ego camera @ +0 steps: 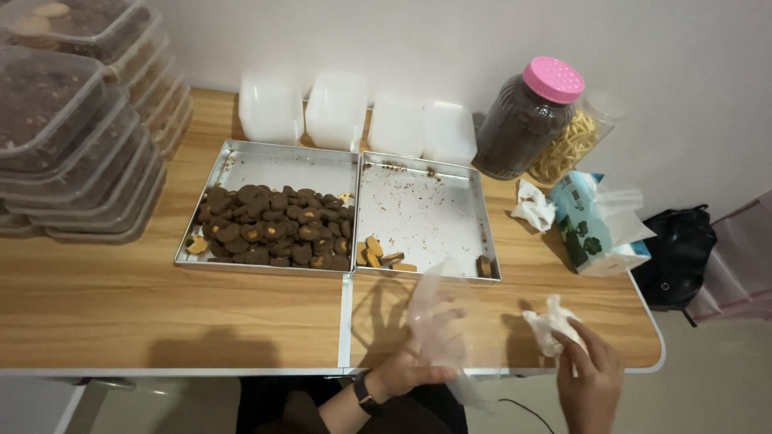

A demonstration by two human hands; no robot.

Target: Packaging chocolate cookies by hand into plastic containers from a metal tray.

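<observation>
My left hand [412, 368] wears a wristwatch and holds a thin clear plastic glove [438, 321] over the table's front edge. My right hand [591, 382] grips a crumpled white tissue [548, 324] at the front right. Just beyond the hands lie two metal baking trays side by side. The left tray [269, 165] carries a heap of dark chocolate cookies [273, 229]. Only a few cookies [378, 255] and crumbs remain on the right tray [422, 213].
Stacks of filled clear plastic containers [76, 120] stand at the left. Empty white tubs [338, 108] line the wall. A pink-lidded jar [527, 116], a jar of yellow sticks [572, 145], a tissue pack [595, 225] and a black bag [679, 253] are at the right.
</observation>
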